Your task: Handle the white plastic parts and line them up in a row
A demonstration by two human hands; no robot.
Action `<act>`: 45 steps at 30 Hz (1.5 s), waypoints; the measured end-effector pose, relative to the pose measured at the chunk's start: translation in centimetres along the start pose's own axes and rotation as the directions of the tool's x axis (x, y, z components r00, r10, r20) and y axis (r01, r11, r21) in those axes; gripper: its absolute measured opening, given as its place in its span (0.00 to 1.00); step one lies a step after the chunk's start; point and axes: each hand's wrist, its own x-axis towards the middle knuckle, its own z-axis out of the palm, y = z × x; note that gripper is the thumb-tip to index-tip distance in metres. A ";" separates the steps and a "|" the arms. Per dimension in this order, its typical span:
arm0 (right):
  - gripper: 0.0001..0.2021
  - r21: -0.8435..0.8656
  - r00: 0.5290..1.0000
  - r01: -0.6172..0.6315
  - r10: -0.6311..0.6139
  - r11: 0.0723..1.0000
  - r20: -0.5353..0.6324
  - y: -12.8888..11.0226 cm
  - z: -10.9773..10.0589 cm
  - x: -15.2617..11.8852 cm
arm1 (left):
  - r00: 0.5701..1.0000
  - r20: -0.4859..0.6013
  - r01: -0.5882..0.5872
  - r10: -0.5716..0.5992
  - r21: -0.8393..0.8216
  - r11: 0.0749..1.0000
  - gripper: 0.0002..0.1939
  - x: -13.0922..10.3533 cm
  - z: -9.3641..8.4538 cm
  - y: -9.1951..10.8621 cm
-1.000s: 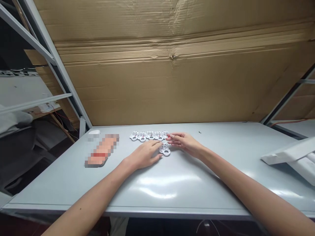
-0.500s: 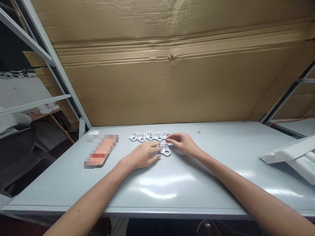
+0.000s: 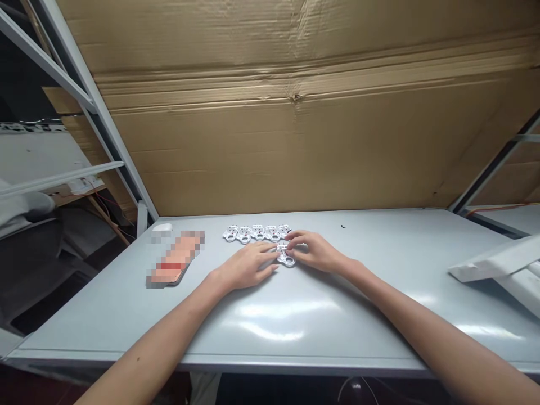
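One white moulded plastic part (image 3: 287, 260), with a round ring at its near end, lies flat on the table between my hands. My left hand (image 3: 248, 265) rests beside it, fingers stretched and apart, the fingertips at its left edge. From the right, my right hand (image 3: 314, 250) reaches over it with curled, pinching fingers. A tiny red piece (image 3: 286, 251) shows at its thumb tip, against the white part; the fingers partly hide it. Just behind stands a row of several similar white parts (image 3: 257, 232) with small red dots on them.
A blurred-out orange phone-like object (image 3: 175, 261) and a small white case (image 3: 162, 228) lie on the left. A small black bit (image 3: 343, 226) lies at the back right. White foam pieces (image 3: 498, 267) stand at the right edge. Cardboard (image 3: 295, 152) walls off the back.
My right hand has come down and slightly nearer, bringing the red piece from above the white part's top right corner onto it. My left hand stays in place.
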 end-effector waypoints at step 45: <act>0.24 -0.230 0.973 -0.228 0.214 0.946 -0.086 6.4 0.3 0.1 | 0.618 -0.003 0.755 -0.786 0.280 0.593 0.36 -0.3 0.1 -2.4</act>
